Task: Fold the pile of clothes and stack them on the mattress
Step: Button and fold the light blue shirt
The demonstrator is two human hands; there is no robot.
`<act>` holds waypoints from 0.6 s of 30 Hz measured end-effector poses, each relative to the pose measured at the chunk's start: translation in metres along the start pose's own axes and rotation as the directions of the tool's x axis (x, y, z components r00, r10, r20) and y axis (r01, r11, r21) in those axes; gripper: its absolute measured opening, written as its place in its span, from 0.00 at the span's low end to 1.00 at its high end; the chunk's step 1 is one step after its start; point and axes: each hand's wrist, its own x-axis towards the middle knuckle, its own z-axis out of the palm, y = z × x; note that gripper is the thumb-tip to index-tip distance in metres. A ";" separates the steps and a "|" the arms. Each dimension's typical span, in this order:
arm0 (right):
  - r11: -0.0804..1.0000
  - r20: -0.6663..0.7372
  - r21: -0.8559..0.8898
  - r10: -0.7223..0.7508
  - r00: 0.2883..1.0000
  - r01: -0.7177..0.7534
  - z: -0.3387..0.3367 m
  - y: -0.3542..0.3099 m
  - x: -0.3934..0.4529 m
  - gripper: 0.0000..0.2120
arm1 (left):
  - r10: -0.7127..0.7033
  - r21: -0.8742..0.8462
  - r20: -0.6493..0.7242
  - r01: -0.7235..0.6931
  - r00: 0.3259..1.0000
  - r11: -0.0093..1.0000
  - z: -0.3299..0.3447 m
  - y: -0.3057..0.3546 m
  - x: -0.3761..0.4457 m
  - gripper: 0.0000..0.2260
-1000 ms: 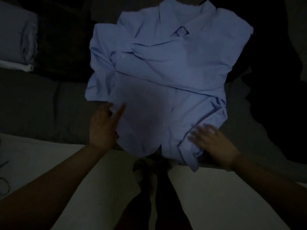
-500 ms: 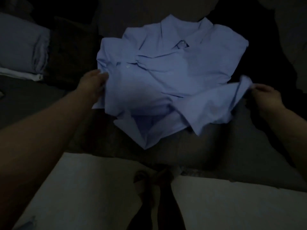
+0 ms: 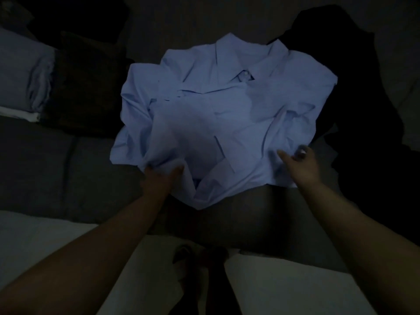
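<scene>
A light blue collared shirt [image 3: 227, 114] lies partly folded on the dark grey mattress [image 3: 56, 173], collar at the far side. My left hand [image 3: 160, 180] grips the shirt's near left fold, thumb and fingers bunching the cloth. At the shirt's near right edge, my right hand [image 3: 300, 164] lies on the cloth with its fingers loosely spread; it holds no fabric that I can see. The room is dim.
A folded blue garment [image 3: 25, 76] on a white one [image 3: 20, 113] sits at the far left beside a dark folded item [image 3: 86, 87]. A dark pile of clothes [image 3: 363, 98] lies to the right. White cloth [image 3: 284, 287] covers the near edge.
Both hands have come back toward me after carrying the shirt's lower part over its body. The right hand let go of the hem corner; the left shifted to the near left fold.
</scene>
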 end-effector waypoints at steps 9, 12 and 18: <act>0.988 -0.124 -0.125 0.078 0.989 -0.093 0.014 0.001 0.010 0.15 | 0.174 0.404 0.147 -0.219 0.974 0.888 -0.012 -0.007 -0.020 0.24; 0.995 -0.239 -0.072 0.053 0.970 -0.072 0.020 0.001 -0.004 0.26 | -0.049 0.252 0.121 0.017 0.991 0.968 -0.019 -0.024 -0.037 0.16; 0.974 0.211 -0.111 0.216 0.953 -0.196 0.058 0.002 -0.002 0.24 | -0.337 -0.047 0.151 0.347 0.929 0.937 -0.034 -0.064 -0.082 0.08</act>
